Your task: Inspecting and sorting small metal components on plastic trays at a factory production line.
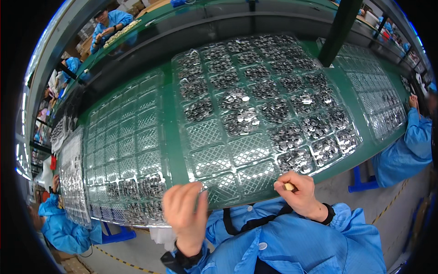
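In front of me lies a large clear plastic tray (253, 177) divided into compartments. Many of them hold heaps of small dark shiny parts (286, 136); several at the near left show only the patterned tray bottom. Over the tray's near left corner is my left hand (185, 214), its fingers bent and blurred, so I cannot make out anything in them. My right hand (301, 195) is closed beside the tray's near edge, the fingers wrapped round a small pale yellow piece (289, 187). Most of that piece is hidden by the fingers.
A second clear tray (132, 137) lies to the left, dark parts in its near compartments. Another tray (372, 91) lies to the right. A dark post (340, 32) rises behind my tray. Co-workers in blue sit on the left (64, 223), right (406, 146) and across (109, 27).
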The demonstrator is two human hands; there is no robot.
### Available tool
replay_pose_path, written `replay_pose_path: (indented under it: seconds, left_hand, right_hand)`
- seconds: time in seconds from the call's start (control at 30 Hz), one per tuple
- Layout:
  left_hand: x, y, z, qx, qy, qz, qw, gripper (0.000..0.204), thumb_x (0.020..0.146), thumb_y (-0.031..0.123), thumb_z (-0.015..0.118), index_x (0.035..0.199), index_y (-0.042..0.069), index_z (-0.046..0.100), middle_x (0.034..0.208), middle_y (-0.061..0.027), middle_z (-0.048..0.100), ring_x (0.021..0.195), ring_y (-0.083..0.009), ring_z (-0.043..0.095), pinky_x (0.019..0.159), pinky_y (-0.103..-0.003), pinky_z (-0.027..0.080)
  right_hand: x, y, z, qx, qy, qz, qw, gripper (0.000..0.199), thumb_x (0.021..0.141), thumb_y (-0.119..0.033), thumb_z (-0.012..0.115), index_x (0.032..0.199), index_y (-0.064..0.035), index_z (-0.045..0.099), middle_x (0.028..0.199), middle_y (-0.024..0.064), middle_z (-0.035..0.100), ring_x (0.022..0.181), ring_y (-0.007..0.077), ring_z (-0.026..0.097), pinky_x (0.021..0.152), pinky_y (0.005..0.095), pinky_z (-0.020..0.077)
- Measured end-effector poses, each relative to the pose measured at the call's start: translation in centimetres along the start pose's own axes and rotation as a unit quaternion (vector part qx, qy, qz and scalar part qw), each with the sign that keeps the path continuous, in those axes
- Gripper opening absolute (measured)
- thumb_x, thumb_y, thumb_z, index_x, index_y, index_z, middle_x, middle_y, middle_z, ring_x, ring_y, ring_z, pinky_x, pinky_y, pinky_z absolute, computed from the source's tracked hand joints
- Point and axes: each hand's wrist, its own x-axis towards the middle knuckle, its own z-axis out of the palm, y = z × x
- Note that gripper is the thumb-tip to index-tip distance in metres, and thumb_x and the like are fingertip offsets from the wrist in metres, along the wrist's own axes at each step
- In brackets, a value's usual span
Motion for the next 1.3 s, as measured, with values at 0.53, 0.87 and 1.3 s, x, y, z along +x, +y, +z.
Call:
replay_pose_path:
  seconds: [0.53, 0.87, 1.3]
  left_hand:
    - [4.8, 7.9, 10.2, -0.197, -0.191, 0.140, 0.951, 0.019, 0.069, 0.003, 0.066, 0.088, 0.004, 0.062, 0.084, -0.0066, 0.059, 0.082, -0.0252, 0.052, 0.071, -0.035, 0.043]
    - [5.6, 9.8, 12.5, -0.127, -0.200, 0.184, 0.954, 0.013, 0.069, 0.008, 0.067, 0.077, 0.003, 0.059, 0.074, -0.0062, 0.053, 0.073, -0.0249, 0.050, 0.063, -0.036, 0.041]
    - [4.2, 9.2, 10.1, -0.451, -0.262, -0.206, 0.828, 0.006, 0.081, 0.003, 0.061, 0.084, 0.000, 0.058, 0.075, -0.0059, 0.063, 0.059, -0.0095, 0.054, 0.056, -0.023, 0.043]
  right_hand:
    - [-2.9, 3.8, -5.5, -0.062, 0.187, 0.075, 0.978, 0.012, 0.079, -0.007, 0.065, 0.074, -0.0011, 0.056, 0.056, 0.0039, 0.052, 0.047, 0.0071, 0.044, 0.044, 0.0222, 0.0338]
    - [-2.5, 3.6, -5.5, -0.037, 0.170, 0.059, 0.983, 0.010, 0.078, -0.007, 0.066, 0.077, -0.0016, 0.058, 0.059, 0.0059, 0.054, 0.048, 0.0103, 0.050, 0.044, 0.0240, 0.0368]
    - [-1.9, 2.3, -5.2, -0.004, 0.146, 0.067, 0.987, 0.010, 0.078, -0.007, 0.067, 0.079, -0.0013, 0.059, 0.061, 0.0047, 0.056, 0.050, 0.0084, 0.050, 0.045, 0.0232, 0.0373]
